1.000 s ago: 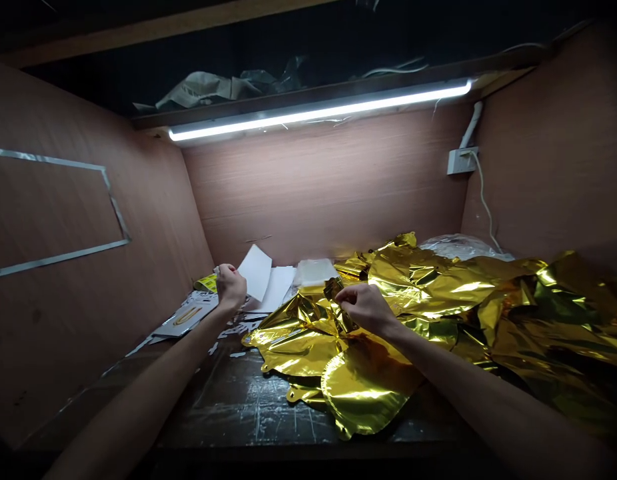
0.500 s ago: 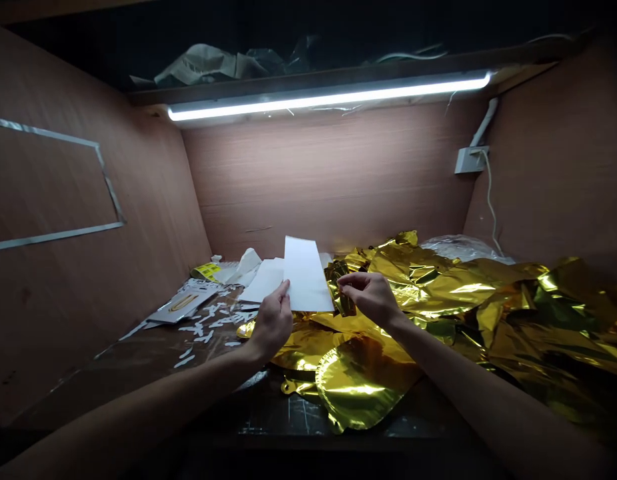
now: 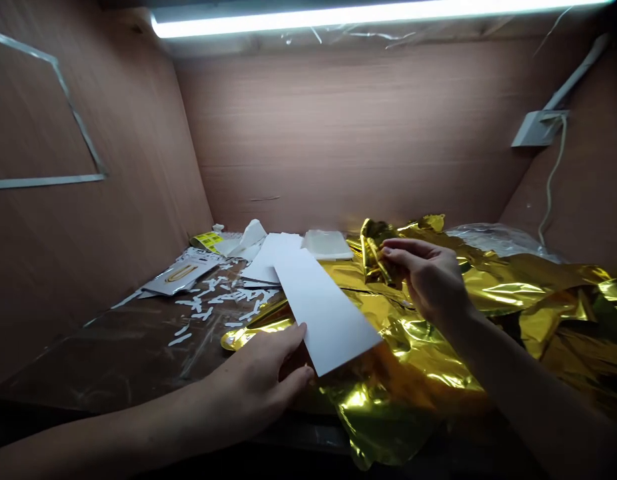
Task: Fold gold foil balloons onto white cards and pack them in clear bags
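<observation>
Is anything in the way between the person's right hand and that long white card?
Nothing visible is. The right hand grips a bunched piece of gold foil beside the white card strip, with open space between them. The loose gold foil sheet lies underneath, not between.

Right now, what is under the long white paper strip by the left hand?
The white paper strip lies on crumpled gold foil, visible along its right edge; whatever touches its underside is covered.
</observation>
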`<state>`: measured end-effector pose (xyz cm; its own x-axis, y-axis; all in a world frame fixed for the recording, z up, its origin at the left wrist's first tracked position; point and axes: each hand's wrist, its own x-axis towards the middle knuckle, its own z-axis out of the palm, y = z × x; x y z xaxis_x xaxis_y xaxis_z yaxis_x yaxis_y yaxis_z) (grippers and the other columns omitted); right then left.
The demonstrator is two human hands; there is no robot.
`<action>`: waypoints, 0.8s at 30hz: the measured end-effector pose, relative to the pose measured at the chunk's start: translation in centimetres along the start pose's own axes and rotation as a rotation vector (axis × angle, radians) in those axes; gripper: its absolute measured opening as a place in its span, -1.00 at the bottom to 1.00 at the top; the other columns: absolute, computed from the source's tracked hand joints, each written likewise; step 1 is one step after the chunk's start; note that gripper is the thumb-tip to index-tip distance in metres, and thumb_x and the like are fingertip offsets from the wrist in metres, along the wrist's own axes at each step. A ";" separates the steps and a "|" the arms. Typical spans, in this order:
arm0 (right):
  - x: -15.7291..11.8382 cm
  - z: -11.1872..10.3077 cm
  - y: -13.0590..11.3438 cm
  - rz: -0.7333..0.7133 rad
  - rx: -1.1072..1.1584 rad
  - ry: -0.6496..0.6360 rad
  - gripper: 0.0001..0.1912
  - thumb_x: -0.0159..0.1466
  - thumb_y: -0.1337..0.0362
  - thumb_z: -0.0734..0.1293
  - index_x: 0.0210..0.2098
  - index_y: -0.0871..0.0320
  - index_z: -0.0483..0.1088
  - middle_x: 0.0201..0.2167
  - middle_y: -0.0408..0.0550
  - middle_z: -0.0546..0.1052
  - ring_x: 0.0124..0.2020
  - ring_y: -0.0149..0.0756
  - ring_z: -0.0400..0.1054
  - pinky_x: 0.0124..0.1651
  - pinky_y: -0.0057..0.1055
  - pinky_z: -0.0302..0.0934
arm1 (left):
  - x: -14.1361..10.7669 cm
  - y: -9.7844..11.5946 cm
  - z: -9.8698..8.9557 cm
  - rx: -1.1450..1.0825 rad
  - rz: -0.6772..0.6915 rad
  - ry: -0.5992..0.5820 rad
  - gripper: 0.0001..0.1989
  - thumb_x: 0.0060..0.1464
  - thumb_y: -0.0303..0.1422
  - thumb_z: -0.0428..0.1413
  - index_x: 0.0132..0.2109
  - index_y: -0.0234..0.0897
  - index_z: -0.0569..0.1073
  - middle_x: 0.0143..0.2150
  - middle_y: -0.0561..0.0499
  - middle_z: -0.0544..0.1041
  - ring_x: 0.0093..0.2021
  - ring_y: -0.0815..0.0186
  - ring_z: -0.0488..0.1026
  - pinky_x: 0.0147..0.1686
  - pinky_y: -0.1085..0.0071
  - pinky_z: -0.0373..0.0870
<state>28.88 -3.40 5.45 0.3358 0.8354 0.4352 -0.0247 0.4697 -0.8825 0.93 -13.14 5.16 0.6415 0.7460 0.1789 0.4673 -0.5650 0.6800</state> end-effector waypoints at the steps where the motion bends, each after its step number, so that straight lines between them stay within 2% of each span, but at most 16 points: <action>1: 0.1 -0.1 -0.1 -0.036 0.006 0.037 -0.77 0.06 0.28 0.53 -0.26 0.20 0.62 -0.36 0.03 0.63 -0.39 -0.30 0.51 -0.39 -0.39 0.39 | 0.1 -0.2 -0.1 0.025 0.016 -0.009 -0.77 0.27 -0.30 0.05 0.02 -0.08 0.52 -0.08 0.00 0.62 -0.08 0.15 0.54 -0.06 0.32 0.47; 3: 0.0 -0.1 -0.2 -0.009 -0.033 0.010 -0.76 0.05 0.28 0.53 -0.26 0.19 0.63 -0.35 0.04 0.64 -0.38 -0.30 0.51 -0.38 -0.41 0.39 | 0.2 -0.7 -0.3 0.086 0.041 -0.016 -0.75 0.24 -0.31 0.09 0.04 -0.05 0.50 -0.02 -0.01 0.61 -0.03 0.14 0.54 -0.04 0.32 0.46; 5: -0.6 0.3 0.0 0.149 -0.144 -0.169 -0.75 0.01 0.30 0.54 -0.28 0.20 0.65 -0.37 0.06 0.65 -0.41 -0.29 0.50 -0.43 -0.42 0.37 | 0.4 -1.5 -0.4 0.190 0.027 -0.019 -0.77 0.19 -0.29 0.15 0.00 -0.05 0.50 -0.02 -0.03 0.61 -0.06 0.12 0.56 -0.09 0.32 0.47; 8: -2.0 1.5 0.5 0.377 -0.311 -0.442 -0.80 0.00 0.33 0.54 -0.34 0.19 0.67 -0.42 0.06 0.65 -0.45 -0.28 0.49 -0.46 -0.43 0.35 | 1.2 -2.6 -0.9 0.417 -0.044 -0.014 -0.84 0.19 -0.15 0.15 -0.16 -0.06 0.53 -0.25 -0.05 0.61 -0.28 0.11 0.56 -0.28 0.28 0.43; 10: -3.0 2.6 0.6 0.442 -0.373 -0.511 -0.86 0.01 0.33 0.52 -0.38 0.15 0.67 -0.46 0.03 0.65 -0.48 -0.28 0.47 -0.48 -0.43 0.33 | 2.2 -3.1 -1.4 0.561 -0.089 0.072 -0.73 0.23 -0.04 0.08 -0.26 -0.06 0.54 -0.37 -0.08 0.56 -0.38 0.12 0.53 -0.34 0.25 0.40; 12: -3.9 3.4 0.7 0.476 -0.386 -0.547 -0.87 0.02 0.33 0.52 -0.38 0.12 0.68 -0.48 0.01 0.65 -0.48 -0.28 0.47 -0.48 -0.43 0.33 | 3.3 -3.5 -1.8 0.661 -0.126 0.190 -0.62 0.22 0.05 0.04 -0.35 -0.08 0.54 -0.39 -0.11 0.53 -0.43 0.12 0.50 -0.34 0.20 0.41; 14: -4.5 3.8 0.7 0.503 -0.375 -0.574 -0.86 0.03 0.30 0.52 -0.37 0.11 0.68 -0.45 -0.01 0.66 -0.44 -0.25 0.50 -0.42 -0.40 0.36 | 4.2 -3.8 -2.1 0.683 -0.132 0.233 -0.57 0.19 0.08 0.05 -0.43 -0.09 0.53 -0.39 -0.13 0.51 -0.45 0.14 0.48 -0.32 0.17 0.45; 15: -4.7 3.9 0.9 0.516 -0.373 -0.586 -0.84 0.03 0.28 0.52 -0.36 0.10 0.68 -0.43 -0.01 0.67 -0.41 -0.22 0.52 -0.38 -0.38 0.38 | 4.5 -3.9 -2.1 0.658 -0.107 0.227 -0.59 0.17 0.09 0.08 -0.40 -0.08 0.54 -0.36 -0.13 0.52 -0.42 0.13 0.49 -0.29 0.16 0.48; 17: -5.1 3.9 1.4 0.535 -0.390 -0.620 -0.82 0.02 0.25 0.52 -0.34 0.09 0.69 -0.39 -0.01 0.68 -0.34 -0.17 0.54 -0.31 -0.35 0.39 | 4.7 -4.2 -1.9 0.560 -0.002 0.217 -0.64 0.10 0.07 0.17 -0.17 -0.06 0.60 -0.15 -0.15 0.58 -0.20 0.03 0.56 -0.13 0.10 0.52; 18: -5.3 3.9 1.7 0.538 -0.401 -0.639 -0.80 0.02 0.24 0.51 -0.33 0.08 0.69 -0.37 -0.01 0.68 -0.33 -0.16 0.54 -0.29 -0.34 0.39 | 4.6 -4.4 -1.7 0.506 0.061 0.216 -0.52 0.03 0.08 0.23 0.01 -0.07 0.57 0.01 -0.17 0.57 -0.02 -0.05 0.55 -0.01 0.05 0.51; 20: -5.6 3.8 2.4 0.540 -0.414 -0.677 -0.79 0.03 0.23 0.51 -0.30 0.07 0.69 -0.36 -0.02 0.68 -0.34 -0.18 0.52 -0.32 -0.36 0.36 | 4.6 -4.9 -1.1 0.426 0.163 0.182 -0.12 -0.14 0.13 0.34 0.28 -0.16 0.39 0.28 -0.24 0.43 0.26 -0.16 0.38 0.20 -0.04 0.40; 21: -5.7 3.8 2.6 0.542 -0.418 -0.696 -0.79 0.04 0.23 0.50 -0.29 0.07 0.69 -0.37 -0.03 0.68 -0.37 -0.20 0.51 -0.34 -0.37 0.33 | 4.6 -5.1 -0.8 0.404 0.192 0.144 0.02 -0.23 0.16 0.37 0.33 -0.22 0.33 0.33 -0.28 0.37 0.32 -0.20 0.30 0.25 -0.06 0.35; 22: -5.8 3.9 2.7 0.540 -0.422 -0.718 -0.80 0.06 0.24 0.49 -0.29 0.07 0.68 -0.39 -0.04 0.67 -0.40 -0.23 0.48 -0.38 -0.40 0.30 | 4.6 -5.4 -0.5 0.391 0.204 0.105 0.08 -0.28 0.16 0.38 0.33 -0.27 0.31 0.34 -0.31 0.36 0.34 -0.22 0.28 0.26 -0.08 0.34; 24: -5.8 4.0 2.5 0.499 -0.458 -0.781 -0.83 0.11 0.25 0.46 -0.29 0.07 0.67 -0.45 -0.08 0.64 -0.47 -0.29 0.43 -0.45 -0.44 0.23 | 4.8 -5.8 -0.1 0.368 0.195 0.056 -0.02 -0.24 0.09 0.38 0.28 -0.29 0.35 0.29 -0.30 0.41 0.29 -0.20 0.34 0.24 -0.06 0.37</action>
<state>23.08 -5.95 1.46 -0.3231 0.9346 -0.1485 0.4225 0.0021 -0.9063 1.30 -6.26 2.15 0.7102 0.6248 0.3244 0.5328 -0.7782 0.3324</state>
